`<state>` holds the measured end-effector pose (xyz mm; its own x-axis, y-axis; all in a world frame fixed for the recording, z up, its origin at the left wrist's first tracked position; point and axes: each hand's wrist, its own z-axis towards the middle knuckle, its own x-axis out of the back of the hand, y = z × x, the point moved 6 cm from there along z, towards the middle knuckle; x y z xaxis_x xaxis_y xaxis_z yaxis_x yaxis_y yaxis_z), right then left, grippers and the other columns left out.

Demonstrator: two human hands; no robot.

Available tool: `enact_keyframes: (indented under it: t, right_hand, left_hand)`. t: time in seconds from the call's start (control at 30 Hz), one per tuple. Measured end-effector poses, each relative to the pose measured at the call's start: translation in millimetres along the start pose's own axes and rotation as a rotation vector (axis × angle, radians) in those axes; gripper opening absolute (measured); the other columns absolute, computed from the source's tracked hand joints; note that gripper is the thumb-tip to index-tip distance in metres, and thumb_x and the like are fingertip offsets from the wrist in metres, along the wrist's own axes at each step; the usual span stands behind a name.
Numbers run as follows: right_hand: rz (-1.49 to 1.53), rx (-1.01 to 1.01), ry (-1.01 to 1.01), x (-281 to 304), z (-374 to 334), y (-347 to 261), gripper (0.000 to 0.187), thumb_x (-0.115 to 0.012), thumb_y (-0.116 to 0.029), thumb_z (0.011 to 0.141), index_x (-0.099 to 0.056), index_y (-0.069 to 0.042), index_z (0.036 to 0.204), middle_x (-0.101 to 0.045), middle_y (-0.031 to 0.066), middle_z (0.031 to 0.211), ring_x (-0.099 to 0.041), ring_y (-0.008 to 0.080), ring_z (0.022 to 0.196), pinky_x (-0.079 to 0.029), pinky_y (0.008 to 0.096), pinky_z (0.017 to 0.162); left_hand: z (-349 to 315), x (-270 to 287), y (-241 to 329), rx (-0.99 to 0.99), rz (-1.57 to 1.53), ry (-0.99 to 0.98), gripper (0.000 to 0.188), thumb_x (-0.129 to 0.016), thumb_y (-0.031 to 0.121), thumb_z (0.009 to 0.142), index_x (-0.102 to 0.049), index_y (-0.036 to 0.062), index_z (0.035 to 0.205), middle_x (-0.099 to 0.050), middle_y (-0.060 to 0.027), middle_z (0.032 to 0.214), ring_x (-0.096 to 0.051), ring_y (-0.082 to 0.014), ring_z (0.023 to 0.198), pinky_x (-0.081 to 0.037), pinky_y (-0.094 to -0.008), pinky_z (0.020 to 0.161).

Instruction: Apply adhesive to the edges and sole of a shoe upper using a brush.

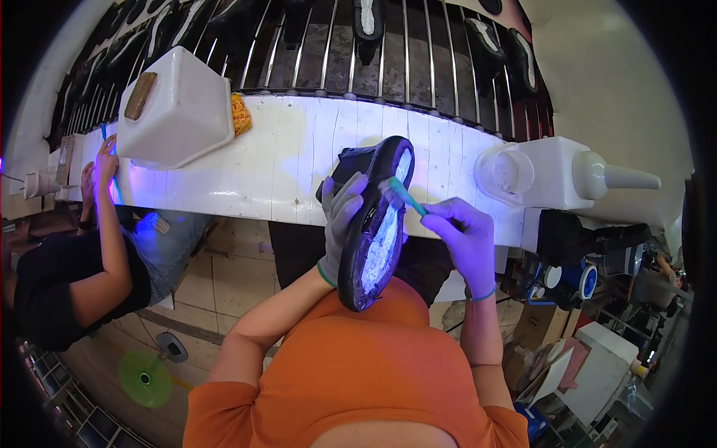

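Note:
A black shoe (349, 257), its underside facing up toward me, is tilted over the near edge of the white bench. A whitish filler strip (382, 250) runs along the middle of its bottom, inside a dark rim. My left hand (343, 213), in a pale glove, grips the shoe by its left side. In my gloved right hand (464, 230) is a small green-handled brush (408, 196), pinched between thumb and fingers. Its bristles touch the shoe's bottom near the upper part of the strip. The left hand's fingertips are partly tucked behind the shoe.
A white plastic container (179, 112) stands on the bench (291, 160) at left, beside a yellow cloth (240, 114). A white bottle with a nozzle (549, 173) lies at right. Beyond runs a roller conveyor (418, 56) with several shoes. A co-worker's arm (110, 216) reaches in at left.

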<state>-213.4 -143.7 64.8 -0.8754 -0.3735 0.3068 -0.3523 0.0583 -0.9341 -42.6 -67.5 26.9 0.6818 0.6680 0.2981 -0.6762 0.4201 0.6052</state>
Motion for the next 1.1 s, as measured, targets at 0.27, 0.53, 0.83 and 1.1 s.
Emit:
enact_keyframes:
  t: [0.27,0.53,0.83,1.1]
  right_hand:
    - [-0.179,-0.029,0.1,11.9,46.6,14.7,0.021,-0.075,-0.019,0.081,-0.073,-0.001,0.09,-0.065,-0.0003,0.069,-0.045,0.0037,0.057,-0.035,0.0224,0.053]
    - [-0.237,0.02,0.125,26.7,58.4,13.6,0.02,-0.075,-0.018,0.081,-0.074,-0.001,0.091,-0.062,-0.0037,0.067,-0.045,0.0022,0.059,-0.033,0.0215,0.052]
    - [0.024,-0.079,-0.182,7.3,8.4,-8.4,0.011,-0.075,-0.008,0.08,-0.073,0.0,0.087,-0.066,0.0011,0.075,-0.053,0.0045,0.065,-0.039,0.0212,0.059]
    - [-0.05,0.106,-0.257,-4.7,-13.6,-52.8,0.017,-0.077,-0.005,0.077,-0.074,-0.001,0.093,-0.069,0.0094,0.082,-0.063,0.0137,0.073,-0.048,0.0256,0.067]
  left_hand:
    - [-1.0,-1.6,1.5,-0.07,0.111,-0.061,0.09,-0.08,0.037,0.075,-0.024,0.0046,0.138,-0.043,-0.019,0.131,-0.051,-0.0324,0.12,-0.027,-0.0563,0.111]
    - [1.7,0.5,3.8,-0.024,-0.037,0.005,0.077,-0.082,0.022,0.075,-0.033,0.0066,0.132,-0.053,-0.0198,0.128,-0.056,-0.0327,0.118,-0.021,-0.0556,0.113]
    - [8.7,2.1,3.0,-0.004,-0.026,-0.002,0.07,-0.079,0.017,0.076,-0.035,0.0071,0.129,-0.052,-0.0186,0.127,-0.057,-0.0317,0.115,-0.025,-0.054,0.111]
    - [17.7,4.6,-3.4,-0.033,-0.085,-0.031,0.063,-0.074,0.019,0.08,-0.037,0.0057,0.129,-0.053,-0.018,0.129,-0.055,-0.0309,0.117,-0.03,-0.054,0.108]
